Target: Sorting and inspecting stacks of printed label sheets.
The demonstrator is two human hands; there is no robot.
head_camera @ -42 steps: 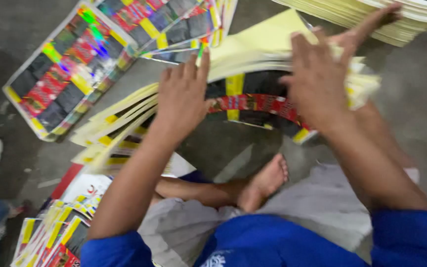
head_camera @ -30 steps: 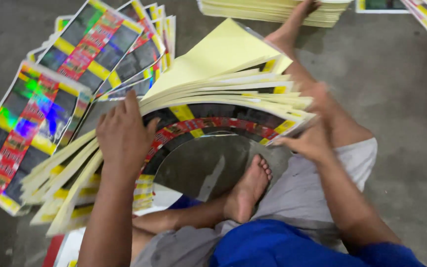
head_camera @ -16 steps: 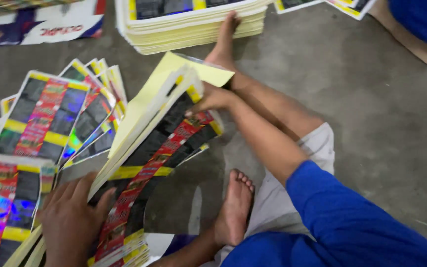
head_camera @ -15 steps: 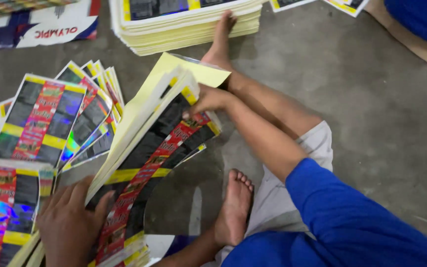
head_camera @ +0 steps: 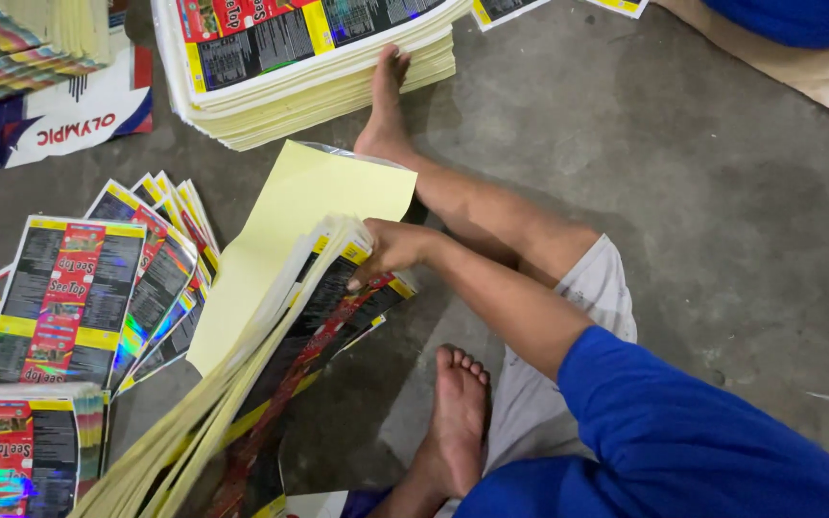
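Observation:
My right hand (head_camera: 390, 251) grips the far end of a thick bundle of printed label sheets (head_camera: 271, 355), fanned out with their pale yellow backs up. The bundle runs from the hand down to the bottom left edge. One loose yellow sheet (head_camera: 309, 211) lies flat under the bundle's top. My left hand is out of the picture. My right leg stretches forward with the foot (head_camera: 386, 105) against a tall stack of sheets (head_camera: 319, 58). My left foot (head_camera: 458, 422) rests on the concrete floor.
Fanned piles of black, red and yellow label sheets (head_camera: 98, 288) lie on the floor at left, with a shiny holographic pile (head_camera: 11, 451) at bottom left. A red and white printed bag (head_camera: 50, 115) and another sheet stack (head_camera: 21, 38) sit top left. Brown cardboard (head_camera: 798, 67) lies top right.
The view has swung left and down. My left hand, seen gripping the bundle's near end half a second ago, has dropped out of the picture. The right hand keeps its grip.

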